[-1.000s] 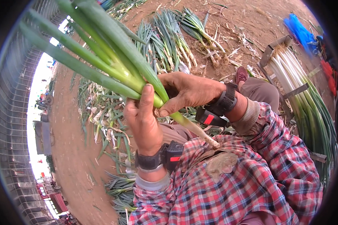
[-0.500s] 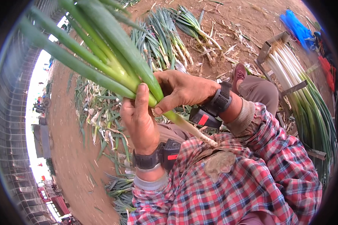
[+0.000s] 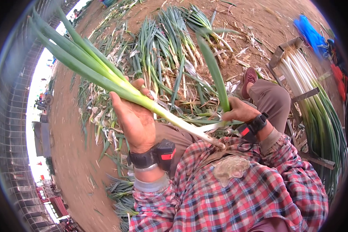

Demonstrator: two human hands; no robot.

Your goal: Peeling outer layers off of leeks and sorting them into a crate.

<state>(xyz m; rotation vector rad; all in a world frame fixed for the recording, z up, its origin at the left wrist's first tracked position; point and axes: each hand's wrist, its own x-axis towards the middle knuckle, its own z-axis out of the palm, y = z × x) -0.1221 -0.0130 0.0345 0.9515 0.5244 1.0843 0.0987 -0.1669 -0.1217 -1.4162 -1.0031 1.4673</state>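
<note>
A long green onion [image 3: 170, 116] slants across my left hand [image 3: 138, 125], its green leaves fanning to the upper left and its white root end by my checked shirt. The palm is turned up, with thumb and fingers loosely around the stalk. My right hand [image 3: 240, 110], off to the right, is closed on a green onion leaf [image 3: 215, 73]. The leaf points up from the fist, and its pale lower part reaches down to the stalk's white end. Part of the right fingers is hidden behind that hand.
Bunches of green onions [image 3: 158, 42] lie on the soil ahead, amid stripped leaves [image 3: 100, 112]. At right, a metal rack [image 3: 307, 94] holds a stack of cleaned green onions [image 3: 317, 112]. A blue plastic sheet [image 3: 309, 33] lies beyond. Wire mesh [image 3: 15, 127] runs along the left.
My right hand has moved away from the stalk to the right, pulling a leaf off with it. The left hand has loosened around the onion, which has tilted lower.
</note>
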